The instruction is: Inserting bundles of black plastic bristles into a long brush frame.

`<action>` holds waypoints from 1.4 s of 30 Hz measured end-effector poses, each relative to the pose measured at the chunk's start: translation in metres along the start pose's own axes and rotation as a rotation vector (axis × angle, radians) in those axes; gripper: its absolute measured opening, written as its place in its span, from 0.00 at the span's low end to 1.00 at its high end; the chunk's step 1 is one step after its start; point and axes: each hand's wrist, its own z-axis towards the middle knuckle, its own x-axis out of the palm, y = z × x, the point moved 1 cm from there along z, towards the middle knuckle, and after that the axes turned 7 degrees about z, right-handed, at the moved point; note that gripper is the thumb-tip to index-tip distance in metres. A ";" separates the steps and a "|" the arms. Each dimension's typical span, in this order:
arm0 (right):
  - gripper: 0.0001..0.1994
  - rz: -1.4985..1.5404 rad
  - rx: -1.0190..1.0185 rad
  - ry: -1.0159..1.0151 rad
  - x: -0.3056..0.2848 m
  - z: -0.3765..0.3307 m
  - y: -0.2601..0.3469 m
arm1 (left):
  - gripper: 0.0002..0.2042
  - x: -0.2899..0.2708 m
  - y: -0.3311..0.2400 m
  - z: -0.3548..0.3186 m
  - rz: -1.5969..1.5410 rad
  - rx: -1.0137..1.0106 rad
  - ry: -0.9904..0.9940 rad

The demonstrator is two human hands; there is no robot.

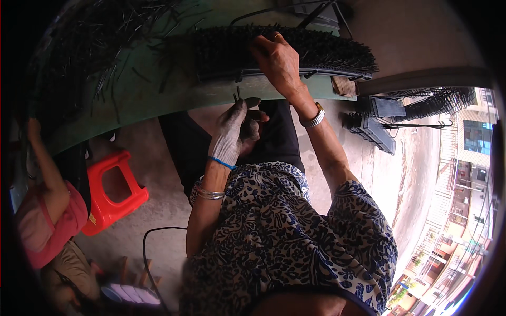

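My left hand (234, 126), in a whitish knit glove with darker fingers, is closed near the table's front edge. One or two short, thin dark sticks (237, 94) poke up from its fingertips. Farther off and to the right, my bare right hand (276, 55) reaches over a long black rack (337, 55) packed with upright bristle-like pieces. Its fingers are pinched together at the tops of these pieces; whatever is between the fingertips is hidden. The rack lies along the green table (179, 100), its ridged rail toward me.
Loose dark sticks (113, 31) are heaped at the table's far left. A brownish folded pad (343, 86) sits under the rack's right end. Grey racks (374, 129) stand on the floor at right. A red stool (116, 192) and another person (50, 210) are at left.
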 end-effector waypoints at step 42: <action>0.11 0.837 0.297 0.793 -0.028 -0.038 0.011 | 0.16 0.013 -0.015 -0.008 0.198 -0.097 0.005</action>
